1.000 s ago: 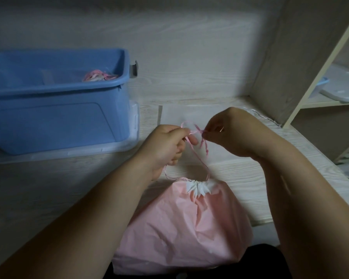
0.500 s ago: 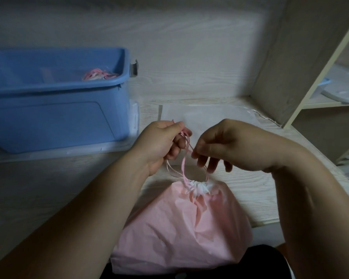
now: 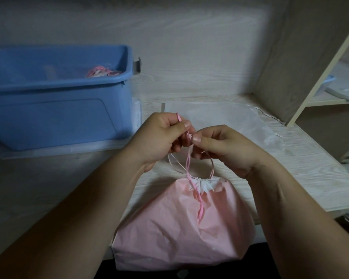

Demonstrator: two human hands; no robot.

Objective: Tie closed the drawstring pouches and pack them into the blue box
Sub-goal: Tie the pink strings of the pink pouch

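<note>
The pink pouch (image 3: 181, 224) lies at the near edge of the pale wood-grain table (image 3: 49, 188), just on the person's side of both hands. It is thin, matte, crinkled film, bulging and rounded. Its neck (image 3: 202, 183) is gathered into tight white pleats. Twisted pink drawstring cords (image 3: 187, 164) rise from the neck to the hands. One loose twisted end hangs down over the front of the pouch.

The left hand (image 3: 161, 137) has curled fingers and pinches a cord between thumb and forefinger; a short cord end protrudes above the fist. The right hand (image 3: 225, 148) pinches the cords at the same point, its fingertips touching those of the left hand. A thin loop passes under its curled fingers.

Beyond the hands, a flat translucent pouch (image 3: 219, 117) lies on the table. At left stands the blue box (image 3: 59, 109): rigid smooth plastic, rectangular, open-topped, resting on a clear lid (image 3: 49, 153). Pink-and-white cords (image 3: 102, 71) show inside its right end.
</note>
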